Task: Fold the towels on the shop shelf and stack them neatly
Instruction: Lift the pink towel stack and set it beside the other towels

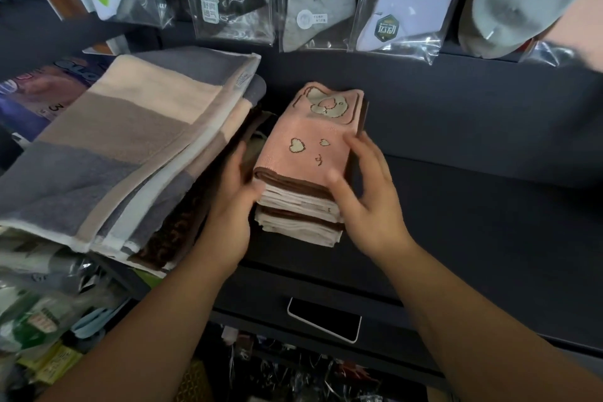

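Observation:
A small stack of folded towels (300,206) stands on the dark shop shelf (473,179). Its top towel is pink (313,140) with cream hearts and a cartoon patch; brown and beige folded layers lie beneath. My left hand (233,202) presses flat against the stack's left side, thumb on the front corner. My right hand (365,186) cups the right side, fingers spread over the pink towel's right edge. To the left lies a larger pile of striped grey, tan and peach towels (130,147), loosely layered and slanting.
Packaged socks in clear bags (313,0) hang along the back just above the shelf. A phone (324,320) lies on a lower ledge in front. Packaged goods (42,320) crowd the lower left. Bare dark shelf stretches to the right of the stack.

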A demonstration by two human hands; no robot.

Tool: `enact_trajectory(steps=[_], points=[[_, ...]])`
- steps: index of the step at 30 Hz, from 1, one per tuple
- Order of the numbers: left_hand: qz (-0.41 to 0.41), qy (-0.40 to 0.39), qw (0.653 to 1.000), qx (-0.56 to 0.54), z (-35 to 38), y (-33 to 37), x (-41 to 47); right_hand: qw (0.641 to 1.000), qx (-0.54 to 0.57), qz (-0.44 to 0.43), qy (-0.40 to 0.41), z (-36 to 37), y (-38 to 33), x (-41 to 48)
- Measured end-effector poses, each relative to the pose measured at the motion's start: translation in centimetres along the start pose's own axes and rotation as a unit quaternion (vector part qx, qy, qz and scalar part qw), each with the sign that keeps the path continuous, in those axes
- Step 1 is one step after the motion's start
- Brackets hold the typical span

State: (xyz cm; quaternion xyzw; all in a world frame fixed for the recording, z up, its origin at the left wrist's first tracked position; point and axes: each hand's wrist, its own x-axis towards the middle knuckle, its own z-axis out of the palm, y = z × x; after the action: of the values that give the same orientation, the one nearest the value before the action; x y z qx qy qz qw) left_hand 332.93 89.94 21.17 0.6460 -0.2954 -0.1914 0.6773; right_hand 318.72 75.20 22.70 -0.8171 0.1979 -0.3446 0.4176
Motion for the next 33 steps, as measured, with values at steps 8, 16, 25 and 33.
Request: enact_trajectory(steps=[8,16,25,33], points=[[0.066,-0.002,0.964,0.257,1.9,2.7,3.4,0.935,-0.232,-0.109,-0.243,-0.1,-3.2,9.3],[0.039,-0.009,0.968,0.247,1.1,0.7,2.4,0.829,-0.397,-0.118,-0.376,-0.7,-0.1,14.0],[-0.018,-0.031,0.987,0.158,1.3,2.7,3.1,0.898,-0.341,0.026,-0.276,-1.8,2.5,15.8],[-0.079,0.060,0.994,-0.047,2.9,2.4,1.7,0.962,0.204,0.179,0.000,0.6,1.6,6.3]])
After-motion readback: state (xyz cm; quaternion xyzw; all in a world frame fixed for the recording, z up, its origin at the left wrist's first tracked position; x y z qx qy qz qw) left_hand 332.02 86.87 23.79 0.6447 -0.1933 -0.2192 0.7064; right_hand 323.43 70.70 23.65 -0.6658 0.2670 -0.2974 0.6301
